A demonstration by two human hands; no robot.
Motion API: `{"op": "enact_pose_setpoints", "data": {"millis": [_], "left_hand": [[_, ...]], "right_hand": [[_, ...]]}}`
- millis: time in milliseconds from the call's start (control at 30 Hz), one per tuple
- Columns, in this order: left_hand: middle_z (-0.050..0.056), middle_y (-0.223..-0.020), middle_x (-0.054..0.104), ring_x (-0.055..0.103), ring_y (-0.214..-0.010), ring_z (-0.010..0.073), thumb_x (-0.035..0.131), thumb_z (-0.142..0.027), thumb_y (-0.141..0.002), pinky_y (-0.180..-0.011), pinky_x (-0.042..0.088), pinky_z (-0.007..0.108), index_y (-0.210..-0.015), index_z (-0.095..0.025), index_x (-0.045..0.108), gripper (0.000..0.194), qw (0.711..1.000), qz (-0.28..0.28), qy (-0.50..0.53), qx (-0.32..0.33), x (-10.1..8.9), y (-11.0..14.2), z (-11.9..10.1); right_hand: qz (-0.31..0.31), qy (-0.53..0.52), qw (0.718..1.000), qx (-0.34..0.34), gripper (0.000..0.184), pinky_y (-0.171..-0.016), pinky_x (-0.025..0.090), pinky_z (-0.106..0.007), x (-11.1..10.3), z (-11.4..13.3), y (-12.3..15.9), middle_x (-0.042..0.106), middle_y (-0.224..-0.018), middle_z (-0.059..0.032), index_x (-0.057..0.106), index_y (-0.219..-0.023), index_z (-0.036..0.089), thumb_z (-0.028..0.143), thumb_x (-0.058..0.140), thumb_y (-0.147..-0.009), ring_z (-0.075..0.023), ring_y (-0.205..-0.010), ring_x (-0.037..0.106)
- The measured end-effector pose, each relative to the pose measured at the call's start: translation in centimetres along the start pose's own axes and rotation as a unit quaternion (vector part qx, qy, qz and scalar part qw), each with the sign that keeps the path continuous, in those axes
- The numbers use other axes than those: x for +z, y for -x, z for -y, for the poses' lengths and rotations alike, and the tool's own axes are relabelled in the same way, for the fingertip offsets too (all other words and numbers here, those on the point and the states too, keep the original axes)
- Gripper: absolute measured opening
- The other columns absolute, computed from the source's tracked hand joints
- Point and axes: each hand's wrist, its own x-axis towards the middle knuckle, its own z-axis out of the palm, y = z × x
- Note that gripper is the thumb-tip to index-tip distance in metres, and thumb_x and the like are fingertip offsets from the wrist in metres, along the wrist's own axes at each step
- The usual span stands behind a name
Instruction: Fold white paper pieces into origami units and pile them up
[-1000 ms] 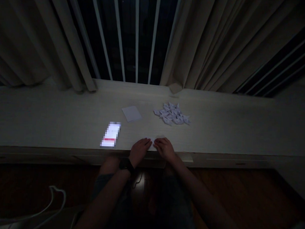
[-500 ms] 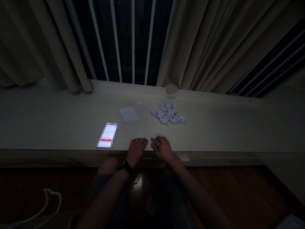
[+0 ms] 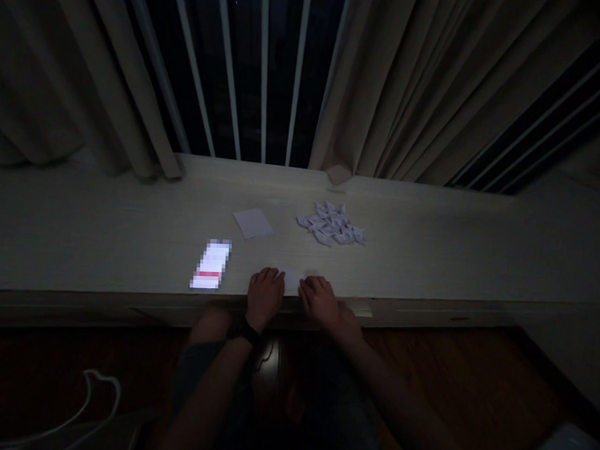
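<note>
A small piece of white paper (image 3: 292, 281) lies at the front edge of the pale ledge, between my two hands. My left hand (image 3: 266, 295), with a dark watch on the wrist, is closed on the paper's left end. On the right end, my right hand (image 3: 320, 298) has its fingers bent and pinched. The fingers cover both ends, so the paper's exact folds are hard to make out in the dim light. Beyond the hands lies a heap of folded white paper pieces (image 3: 332, 224). To its left is a flat stack of square paper (image 3: 253, 223).
A phone (image 3: 211, 264) with a lit, pixelated screen lies on the ledge (image 3: 427, 249) left of my hands. Behind the ledge are curtains (image 3: 378, 83) and a barred window (image 3: 243, 72). A white cable (image 3: 87, 401) hangs at lower left.
My hands have moved slightly apart, and more of the white paper shows between them. The heap, the paper stack and the phone have stayed in place.
</note>
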Motion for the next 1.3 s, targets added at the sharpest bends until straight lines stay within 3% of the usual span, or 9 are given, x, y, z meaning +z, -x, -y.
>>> {"op": "enact_pose_setpoints", "data": {"millis": [167, 333, 433, 567, 733, 1000, 1133, 1300], "left_hand": [[0.005, -0.124, 0.06, 0.04, -0.127, 0.0271, 0.044, -0.033, -0.092, -0.099, 0.033, 0.044, -0.119, -0.026, 0.059, 0.032, 1.0, 0.007, 0.024, -0.011, 0.1, -0.7, 0.1], [0.005, -0.129, 0.058, 0.04, -0.127, 0.0274, 0.051, -0.041, -0.088, -0.101, 0.032, 0.044, -0.12, -0.025, 0.059, 0.037, 0.998, 0.006, 0.038, -0.045, 0.7, -0.9, 1.3], [0.005, -0.126, 0.06, 0.044, -0.122, 0.0278, 0.052, -0.043, -0.087, -0.1, 0.033, 0.045, -0.114, -0.025, 0.063, 0.034, 0.997, -0.001, 0.044, -0.058, 0.9, -0.7, 1.5], [0.006, -0.125, 0.06, 0.045, -0.121, 0.027, 0.052, -0.04, -0.088, -0.099, 0.034, 0.045, -0.113, -0.025, 0.063, 0.032, 0.997, -0.004, 0.055, -0.047, 1.0, -0.6, 1.6], [0.006, -0.127, 0.059, 0.045, -0.122, 0.0261, 0.051, -0.039, -0.089, -0.099, 0.034, 0.044, -0.116, -0.026, 0.061, 0.032, 0.997, 0.008, 0.065, -0.028, 1.2, -0.5, 2.0], [0.006, -0.123, 0.062, 0.046, -0.123, 0.0259, 0.05, -0.04, -0.089, -0.099, 0.033, 0.045, -0.115, -0.023, 0.063, 0.033, 0.997, 0.009, 0.076, -0.026, 1.3, -0.4, 2.2], [0.006, -0.122, 0.063, 0.045, -0.125, 0.0255, 0.045, -0.035, -0.092, -0.1, 0.033, 0.045, -0.117, -0.022, 0.061, 0.032, 0.997, -0.002, 0.07, -0.01, 0.9, -0.1, 2.1], [0.006, -0.125, 0.061, 0.044, -0.124, 0.0259, 0.044, -0.031, -0.092, -0.101, 0.032, 0.045, -0.118, -0.021, 0.06, 0.033, 0.998, -0.01, 0.062, -0.005, 0.4, 0.2, 1.7]], "right_hand": [[-0.008, -0.075, 0.996, 0.055, 0.025, -0.087, 0.039, -0.034, -0.1, 2.8, 0.7, 0.064, -0.098, -0.01, 0.068, -0.102, 0.018, 0.025, 0.047, -0.091, -0.0217, -0.095, 0.052], [0.092, -0.239, 0.956, 0.141, 0.027, -0.073, 0.044, -0.023, -0.5, 1.4, -2.6, 0.071, -0.09, -0.0056, 0.073, -0.092, 0.019, 0.027, 0.048, -0.09, -0.0145, -0.076, 0.061], [0.164, -0.291, 0.93, 0.152, 0.024, -0.067, 0.043, -0.021, -0.2, 0.1, -5.3, 0.073, -0.081, -0.0035, 0.075, -0.087, 0.017, 0.028, 0.054, -0.085, -0.0141, -0.072, 0.063], [0.188, -0.254, 0.926, 0.206, 0.019, -0.069, 0.044, -0.019, 0.6, -0.4, -7.9, 0.074, -0.085, -0.0028, 0.076, -0.087, 0.018, 0.022, 0.059, -0.078, -0.0142, -0.078, 0.066], [0.204, -0.234, 0.925, 0.22, 0.02, -0.065, 0.044, -0.018, 1.5, 0.2, -10.2, 0.074, -0.082, -0.0043, 0.076, -0.086, 0.017, 0.027, 0.063, -0.074, -0.015, -0.078, 0.067], [0.229, -0.153, 0.927, 0.256, 0.024, -0.065, 0.045, -0.02, 1.2, 1.3, -13.7, 0.073, -0.085, -0.0116, 0.076, -0.088, 0.014, 0.028, 0.065, -0.071, -0.0196, -0.082, 0.068], [0.222, -0.125, 0.933, 0.252, 0.024, -0.067, 0.045, -0.02, 1.0, 1.7, -14.1, 0.073, -0.089, -0.0137, 0.075, -0.09, 0.013, 0.026, 0.064, -0.072, -0.0208, -0.086, 0.068], [0.202, -0.152, 0.937, 0.242, 0.023, -0.068, 0.045, -0.019, 1.2, 1.4, -12.5, 0.073, -0.087, -0.0104, 0.075, -0.09, 0.015, 0.027, 0.061, -0.077, -0.0178, -0.085, 0.068]]}}
